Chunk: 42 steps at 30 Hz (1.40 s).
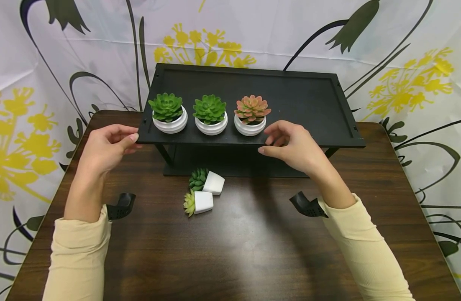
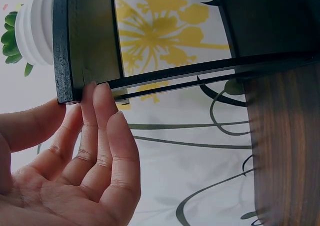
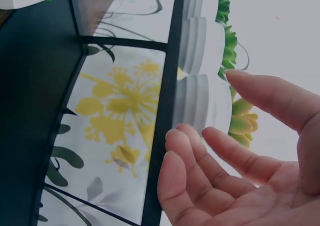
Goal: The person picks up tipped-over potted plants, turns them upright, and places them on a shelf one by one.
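Observation:
A black two-level shelf [image 1: 302, 104] stands at the back of the table. At its front left corner my left hand [image 1: 106, 146] pinches the top board's edge, thumb on one face and fingertips under the other, as the left wrist view shows. Three round white pots line the top: a green succulent [image 1: 170, 115], another green succulent [image 1: 211, 116] and a pinkish-orange succulent [image 1: 251, 116]. Beside the orange one's pot is my right hand [image 1: 296, 146], fingers loosely bent and thumb apart, holding nothing. Its fingertips are right at the pot and the board's front edge in the right wrist view.
Two small succulents in white tapered pots lie on their sides before the shelf, one dark green [image 1: 214, 183], one yellow-green [image 1: 203, 202]. They rest on a dark wooden table [image 1: 215, 259]. A flower-patterned cloth [image 1: 283, 29] hangs behind.

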Each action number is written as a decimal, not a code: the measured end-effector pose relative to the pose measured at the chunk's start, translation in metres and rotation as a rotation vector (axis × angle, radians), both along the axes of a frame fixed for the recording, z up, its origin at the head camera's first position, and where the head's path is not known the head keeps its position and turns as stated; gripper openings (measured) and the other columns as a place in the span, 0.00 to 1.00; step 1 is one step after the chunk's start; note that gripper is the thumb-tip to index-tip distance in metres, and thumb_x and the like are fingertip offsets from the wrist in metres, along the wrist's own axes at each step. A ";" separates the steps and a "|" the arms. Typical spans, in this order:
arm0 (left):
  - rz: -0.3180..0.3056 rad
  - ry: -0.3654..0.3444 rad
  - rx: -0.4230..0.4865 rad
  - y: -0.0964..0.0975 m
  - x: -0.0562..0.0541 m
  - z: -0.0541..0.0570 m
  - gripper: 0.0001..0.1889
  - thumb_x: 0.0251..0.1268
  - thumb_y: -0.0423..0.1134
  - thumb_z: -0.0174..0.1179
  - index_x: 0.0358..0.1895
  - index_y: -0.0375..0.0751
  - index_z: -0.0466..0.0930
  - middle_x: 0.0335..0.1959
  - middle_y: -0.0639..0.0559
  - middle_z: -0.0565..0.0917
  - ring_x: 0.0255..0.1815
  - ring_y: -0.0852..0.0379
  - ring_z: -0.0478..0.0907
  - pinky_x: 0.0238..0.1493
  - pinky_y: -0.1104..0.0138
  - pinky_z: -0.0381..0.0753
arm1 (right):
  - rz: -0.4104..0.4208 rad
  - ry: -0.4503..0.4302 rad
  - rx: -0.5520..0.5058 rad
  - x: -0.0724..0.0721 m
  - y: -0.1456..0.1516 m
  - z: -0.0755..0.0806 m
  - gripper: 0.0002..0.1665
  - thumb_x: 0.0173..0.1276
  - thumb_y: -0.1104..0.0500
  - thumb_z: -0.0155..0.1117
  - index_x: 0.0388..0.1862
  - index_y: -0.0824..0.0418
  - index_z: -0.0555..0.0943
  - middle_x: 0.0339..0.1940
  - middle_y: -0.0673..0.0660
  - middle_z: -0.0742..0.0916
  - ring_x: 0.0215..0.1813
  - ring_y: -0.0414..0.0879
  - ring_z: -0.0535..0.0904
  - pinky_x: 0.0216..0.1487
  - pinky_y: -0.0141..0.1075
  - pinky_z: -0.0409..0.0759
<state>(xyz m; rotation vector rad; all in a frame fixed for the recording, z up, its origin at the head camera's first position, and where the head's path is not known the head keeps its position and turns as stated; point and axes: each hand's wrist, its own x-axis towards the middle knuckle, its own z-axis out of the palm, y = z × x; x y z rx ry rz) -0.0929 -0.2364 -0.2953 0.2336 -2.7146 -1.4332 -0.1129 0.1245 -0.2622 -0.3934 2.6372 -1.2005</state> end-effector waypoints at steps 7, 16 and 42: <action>-0.007 -0.006 0.011 0.000 0.000 0.002 0.12 0.65 0.29 0.52 0.48 0.24 0.74 0.25 0.62 0.78 0.24 0.72 0.77 0.30 0.79 0.78 | 0.115 0.012 -0.051 0.009 -0.005 -0.008 0.19 0.54 0.63 0.69 0.44 0.64 0.76 0.34 0.56 0.80 0.34 0.46 0.76 0.35 0.36 0.74; -0.021 0.001 0.089 -0.015 -0.010 -0.018 0.13 0.64 0.34 0.56 0.47 0.29 0.77 0.30 0.48 0.82 0.26 0.68 0.79 0.30 0.78 0.78 | 0.242 -0.004 -0.058 0.017 -0.017 -0.026 0.18 0.53 0.62 0.70 0.42 0.62 0.77 0.33 0.57 0.80 0.31 0.43 0.76 0.33 0.35 0.76; 0.000 -0.012 0.015 0.000 0.001 0.001 0.12 0.65 0.29 0.51 0.48 0.25 0.74 0.23 0.65 0.77 0.23 0.74 0.76 0.30 0.79 0.78 | 0.403 -0.024 -0.088 0.023 -0.052 -0.087 0.21 0.53 0.63 0.70 0.46 0.66 0.77 0.33 0.56 0.80 0.30 0.40 0.75 0.33 0.30 0.76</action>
